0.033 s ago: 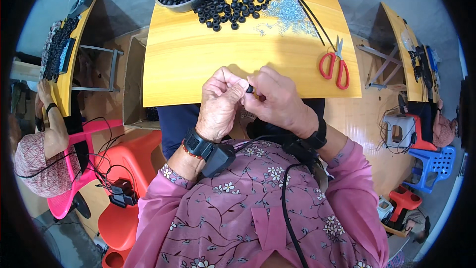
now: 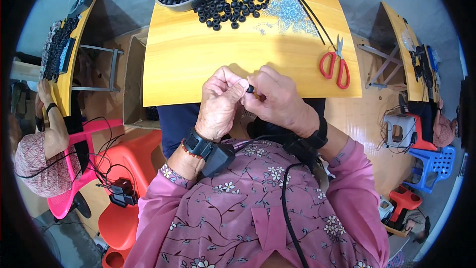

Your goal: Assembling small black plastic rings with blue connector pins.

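Left hand [image 2: 217, 101] and right hand [image 2: 280, 100], two, at frame centre; fingertips together, pinching one small black piece [image 2: 250, 89] between them; scissors [image 2: 339, 64], one pair, red-handled, right of centre; black strips [image 2: 316, 20], two, upper right; clear-blue bits [image 2: 290, 12], one heap, uncountable; black beads [image 2: 233, 10], uncountable, loose at the top; grey bowl [image 2: 184, 8], one, bead-filled, upper left; counter [image 2: 223, 54], yellow wood; red chair [image 2: 119, 226], lower left; blue stool [image 2: 433, 164], right edge; forearms angled inward from below.

That yellow table [image 2: 238, 49] there carries a bowl [image 2: 186, 8], loose black beads [image 2: 234, 26], pale-blue bits [image 2: 290, 12], black strips [image 2: 315, 21] and red-handled scissors [image 2: 338, 56].
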Motion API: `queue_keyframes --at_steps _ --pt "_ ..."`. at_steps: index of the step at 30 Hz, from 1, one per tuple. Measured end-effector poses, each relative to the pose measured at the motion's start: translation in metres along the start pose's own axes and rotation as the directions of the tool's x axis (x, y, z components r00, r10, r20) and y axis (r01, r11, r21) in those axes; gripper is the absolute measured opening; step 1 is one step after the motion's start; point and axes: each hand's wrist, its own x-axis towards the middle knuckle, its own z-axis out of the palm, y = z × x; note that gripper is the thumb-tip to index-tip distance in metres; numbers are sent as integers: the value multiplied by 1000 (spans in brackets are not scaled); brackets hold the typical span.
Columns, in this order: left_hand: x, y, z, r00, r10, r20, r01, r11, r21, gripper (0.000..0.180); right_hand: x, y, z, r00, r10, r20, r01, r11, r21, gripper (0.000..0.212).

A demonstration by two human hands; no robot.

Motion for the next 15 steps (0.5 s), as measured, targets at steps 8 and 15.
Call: queue_keyframes --at_steps 8,15 --pt "4 16 6 977 -209 45 212 971 -109 11 -6 14 -8 971 233 -54 -217 951 219 25" --pt "0 9 2 957 -249 148 263 962 -79 18 -1 4 -13 980 185 -72 -166 963 210 22"
